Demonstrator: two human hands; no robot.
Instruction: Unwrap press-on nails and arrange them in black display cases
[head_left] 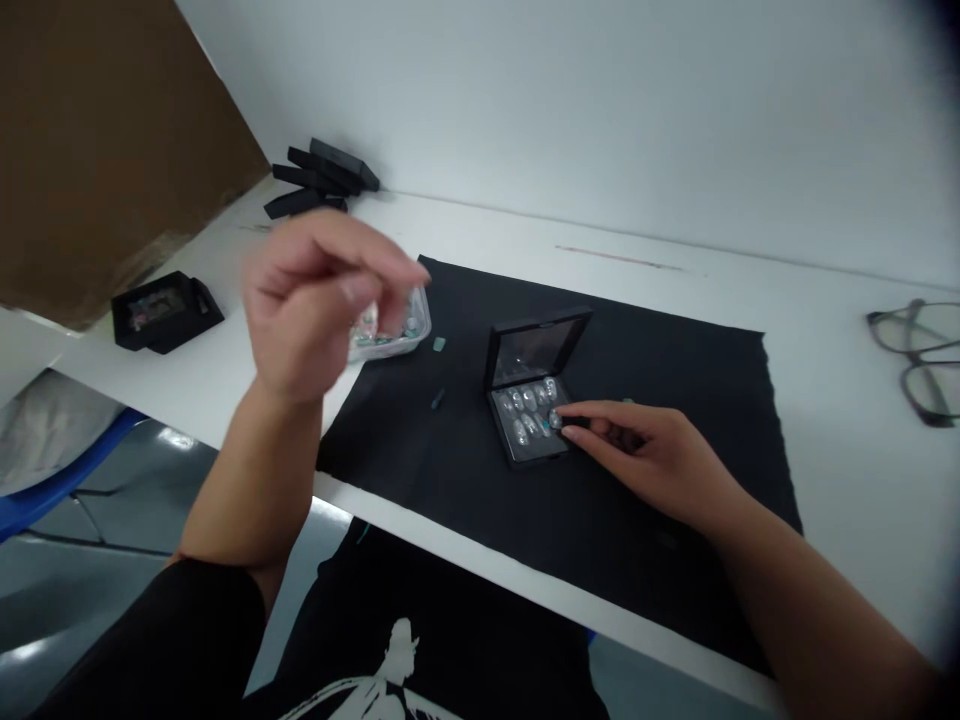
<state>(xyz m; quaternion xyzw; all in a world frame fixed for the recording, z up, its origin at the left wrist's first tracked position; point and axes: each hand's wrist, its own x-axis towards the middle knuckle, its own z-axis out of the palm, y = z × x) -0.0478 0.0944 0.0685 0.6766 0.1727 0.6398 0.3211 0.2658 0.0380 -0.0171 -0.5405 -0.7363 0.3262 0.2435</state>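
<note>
A small black display box (529,462) stands with its windowed lid (536,345) raised. Rows of shiny, clear-silver press-on nails (523,432) lie inside, with a bit of turquoise among them. At the box's right side my right hand (652,455) pinches one press-on nail (555,418) between thumb and forefinger. My left hand (315,300) is raised over the table, loosely curled, forefinger stretched to the right and apart from the thumb; nothing shows in it. Partly behind it sits a clear plastic tub (409,345) of small mixed pieces.
A black cloth (450,480) covers the middle of the white table (847,480). Small turquoise pieces (439,344) lie on it. Black boxes (330,172) are piled by the wall, and another dark box (169,310) is at left. Eyeglasses (919,355) rest far right.
</note>
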